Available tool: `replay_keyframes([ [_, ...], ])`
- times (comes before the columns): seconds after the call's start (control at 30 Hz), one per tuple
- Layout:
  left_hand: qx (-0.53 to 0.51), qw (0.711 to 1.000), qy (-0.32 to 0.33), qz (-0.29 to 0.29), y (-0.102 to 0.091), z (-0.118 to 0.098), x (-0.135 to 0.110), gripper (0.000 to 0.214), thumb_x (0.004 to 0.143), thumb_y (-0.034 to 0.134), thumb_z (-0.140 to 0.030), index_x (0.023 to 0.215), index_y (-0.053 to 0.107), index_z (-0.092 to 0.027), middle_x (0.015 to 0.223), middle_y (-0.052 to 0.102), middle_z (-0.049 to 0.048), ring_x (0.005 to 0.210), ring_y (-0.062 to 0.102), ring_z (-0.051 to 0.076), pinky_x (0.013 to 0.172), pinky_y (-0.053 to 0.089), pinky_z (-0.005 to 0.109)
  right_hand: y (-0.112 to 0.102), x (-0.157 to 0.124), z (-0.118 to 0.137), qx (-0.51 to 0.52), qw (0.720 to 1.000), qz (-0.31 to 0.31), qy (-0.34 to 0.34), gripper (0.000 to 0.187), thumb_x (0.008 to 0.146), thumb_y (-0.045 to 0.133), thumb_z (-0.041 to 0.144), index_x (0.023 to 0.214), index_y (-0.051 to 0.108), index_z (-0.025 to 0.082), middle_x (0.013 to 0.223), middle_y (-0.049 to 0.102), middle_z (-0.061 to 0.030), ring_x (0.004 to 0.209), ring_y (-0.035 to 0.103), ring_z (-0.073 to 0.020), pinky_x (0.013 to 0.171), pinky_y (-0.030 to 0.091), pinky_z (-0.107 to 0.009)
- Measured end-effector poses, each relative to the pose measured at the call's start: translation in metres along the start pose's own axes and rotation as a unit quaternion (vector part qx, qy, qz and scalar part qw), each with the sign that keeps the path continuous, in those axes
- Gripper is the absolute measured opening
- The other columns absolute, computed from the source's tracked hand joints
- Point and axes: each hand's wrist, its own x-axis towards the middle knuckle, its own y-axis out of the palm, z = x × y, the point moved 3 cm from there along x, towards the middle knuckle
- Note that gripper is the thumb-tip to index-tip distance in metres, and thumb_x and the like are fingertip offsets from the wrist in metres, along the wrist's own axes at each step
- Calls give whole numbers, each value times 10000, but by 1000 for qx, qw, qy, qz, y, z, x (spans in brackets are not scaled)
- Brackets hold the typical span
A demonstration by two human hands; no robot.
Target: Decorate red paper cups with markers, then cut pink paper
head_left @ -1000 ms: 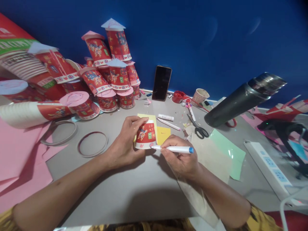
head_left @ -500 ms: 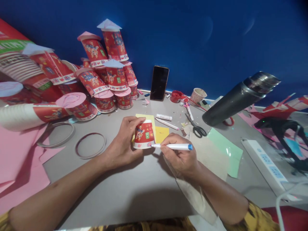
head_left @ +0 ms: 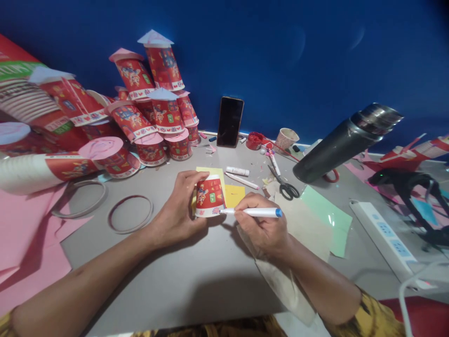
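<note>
A red printed paper cup (head_left: 211, 194) is gripped by my left hand (head_left: 181, 206), thumb and fingers around its left side. Its white band carries small coloured drawings. My right hand (head_left: 263, 222) is closed round a white marker pen (head_left: 261, 212) with a blue end, held almost level. The pen's tip meets the white band near the drawing at the cup's lower right. Behind the cup lie a pale yellow sheet (head_left: 219, 172) and a darker yellow paper (head_left: 235, 194). A white capped tube (head_left: 237, 171) and a slim white pen (head_left: 242, 180) lie just beyond.
Stacked red cups (head_left: 168, 114) with paper tops rise at the back left. A phone (head_left: 229, 121) leans on the blue wall. Scissors (head_left: 288, 189), a black flask (head_left: 336, 147), green paper (head_left: 329, 222) and a power strip (head_left: 384, 238) are on the right. Two rings (head_left: 130, 214) lie left.
The whole view has shifted slightly. My left hand keeps its hold on the cup, and the marker tip stays at the white band with barely any movement.
</note>
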Motion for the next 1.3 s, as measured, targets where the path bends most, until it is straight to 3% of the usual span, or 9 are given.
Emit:
replay_keyframes([
  [0.2, 9, 1000, -3, 14, -3, -1, 1, 833, 807, 769, -192, 1556, 421, -302, 1446, 498, 130, 1392, 572, 384, 1169, 565, 620, 1, 1, 1, -20, 1000, 23, 3, 106, 1001, 663, 156, 938, 709, 228, 804, 779, -8, 678, 717, -153, 628, 541, -262],
  [1.3, 4, 1000, -14, 11, 1, 3, -1, 890, 725, 734, -142, 1548, 435, -297, 1474, 533, 125, 1397, 581, 368, 1192, 553, 575, 0, 0, 0, -6, 1000, -5, 26, 105, 997, 674, 176, 913, 699, 233, 777, 737, 5, 670, 680, -149, 665, 546, -265],
])
